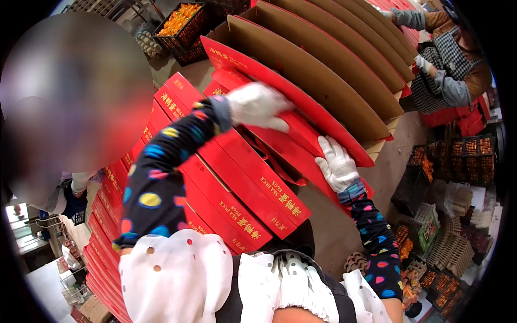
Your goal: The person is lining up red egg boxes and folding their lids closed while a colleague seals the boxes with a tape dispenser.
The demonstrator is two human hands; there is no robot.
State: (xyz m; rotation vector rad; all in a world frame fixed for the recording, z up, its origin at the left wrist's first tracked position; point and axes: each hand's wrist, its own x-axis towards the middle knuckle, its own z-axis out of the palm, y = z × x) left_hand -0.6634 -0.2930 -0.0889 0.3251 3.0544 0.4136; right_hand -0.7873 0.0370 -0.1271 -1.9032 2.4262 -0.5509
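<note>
A red cardboard gift box point(282, 155) with printed writing lies before me among a row of like boxes. My left hand point(258, 105), in a white knit glove, is blurred over the box's upper folded panel; its thumb is apart from the fingers, and whether it grips the panel cannot be seen. My right hand point(337, 163), gloved too, rests flat near the panel's other end with nothing in its grasp. Just beyond both hands stand open cartons point(311, 76), red outside and brown inside. A red ribbon handle point(288, 177) hangs beside the box nearer me.
Closed red boxes point(226, 202) stretch to the left. Black crates of orange-wrapped items point(179, 20) stand at the back and at right. Stacked egg trays point(450, 246) lie lower right. A co-worker in a checked apron point(448, 76) works at upper right. The upper left is blurred out.
</note>
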